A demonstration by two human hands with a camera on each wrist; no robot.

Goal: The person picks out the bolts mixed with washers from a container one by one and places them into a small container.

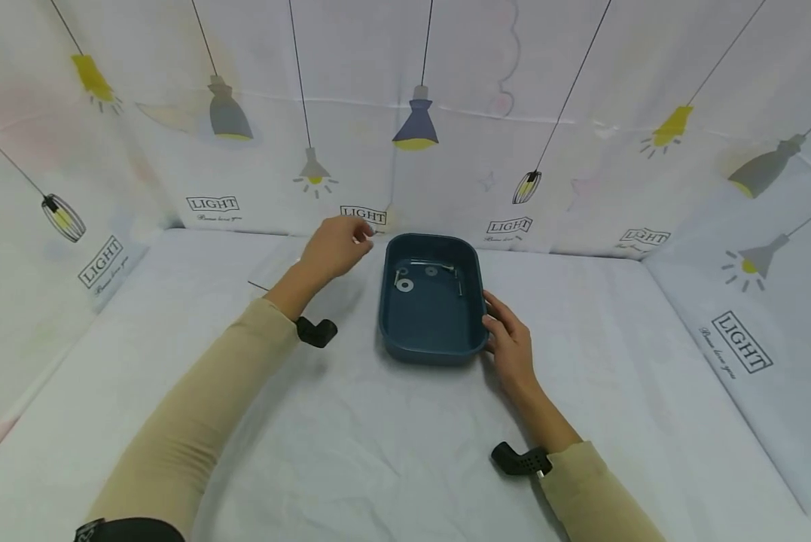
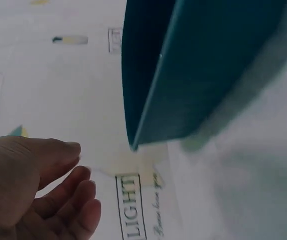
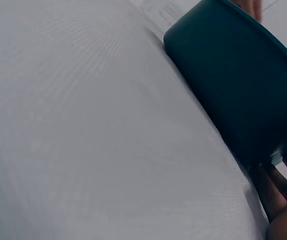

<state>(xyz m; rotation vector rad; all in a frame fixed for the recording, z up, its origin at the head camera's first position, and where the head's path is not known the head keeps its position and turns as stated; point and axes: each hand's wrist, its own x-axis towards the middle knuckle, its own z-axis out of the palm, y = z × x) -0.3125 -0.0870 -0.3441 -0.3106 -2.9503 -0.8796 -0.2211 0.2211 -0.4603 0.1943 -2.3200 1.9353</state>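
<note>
A dark teal rectangular tray (image 1: 435,320) sits on the white-covered table. Toward its far end lie several small metal pieces, among them a flat washer (image 1: 404,285) and a thin screw (image 1: 460,286). My right hand (image 1: 512,350) rests along the tray's right side, fingertips against the outer wall in the right wrist view. Left of the tray's far corner, my left hand (image 1: 337,247) is raised with bent fingers, thumb (image 2: 58,152) and index close together. I cannot tell if something small is between those fingertips.
A thin dark rod (image 1: 257,286) shows on the table behind my left wrist, which partly hides it. White cloth walls printed with lamps (image 1: 415,124) rise at the table's back and sides. Black wrist mounts (image 1: 315,332) stick out from both cuffs.
</note>
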